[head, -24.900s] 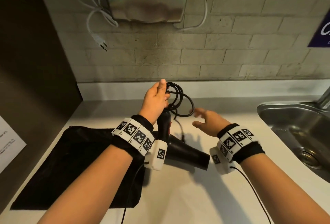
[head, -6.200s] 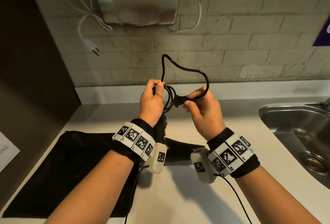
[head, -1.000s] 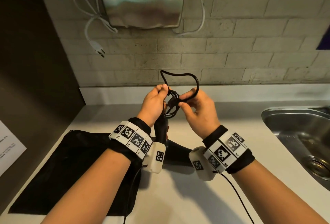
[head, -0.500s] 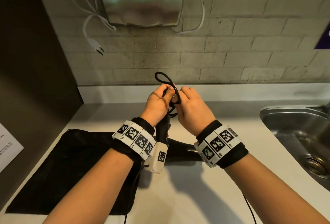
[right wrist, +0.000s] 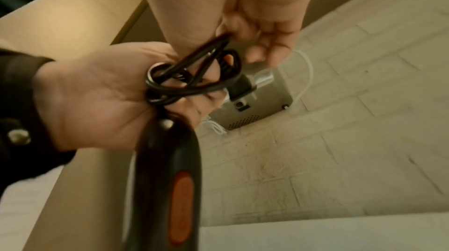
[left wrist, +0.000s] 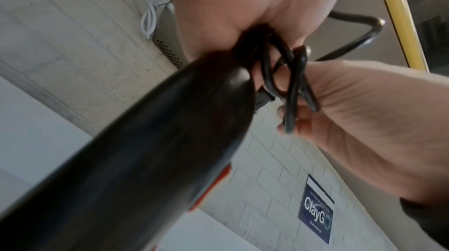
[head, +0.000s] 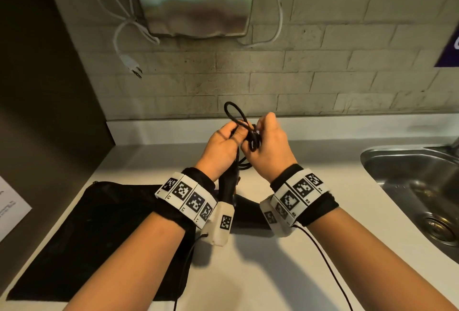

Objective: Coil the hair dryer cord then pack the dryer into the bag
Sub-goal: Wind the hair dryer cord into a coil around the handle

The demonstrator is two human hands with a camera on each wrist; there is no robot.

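Above the counter, my left hand (head: 229, 137) grips the coiled black cord (head: 234, 114) at the top of the hair dryer handle (head: 227, 186). The black dryer barrel (head: 246, 214) hangs below, between my wrists. Pressed against the left hand, my right hand (head: 259, 128) pinches a strand of the cord (right wrist: 192, 80) beside the bundle. In the right wrist view the plug (right wrist: 243, 88) sticks out of the bundle, and the handle (right wrist: 170, 168) shows an orange switch (right wrist: 181, 207). A small loop stands above both hands. The black bag (head: 99, 223) lies flat on the counter at the left.
A steel sink (head: 409, 186) is set into the white counter (head: 248, 273) at the right. A metal hand dryer (head: 193, 0) hangs on the brick wall, its white plug (head: 130, 63) dangling. A dark panel with a paper sheet (head: 12, 211) borders the left.
My right hand has closed in against the left. The free cord loop above the hands has shrunk from a wide arc to a small loop. The dryer and bag stay put.
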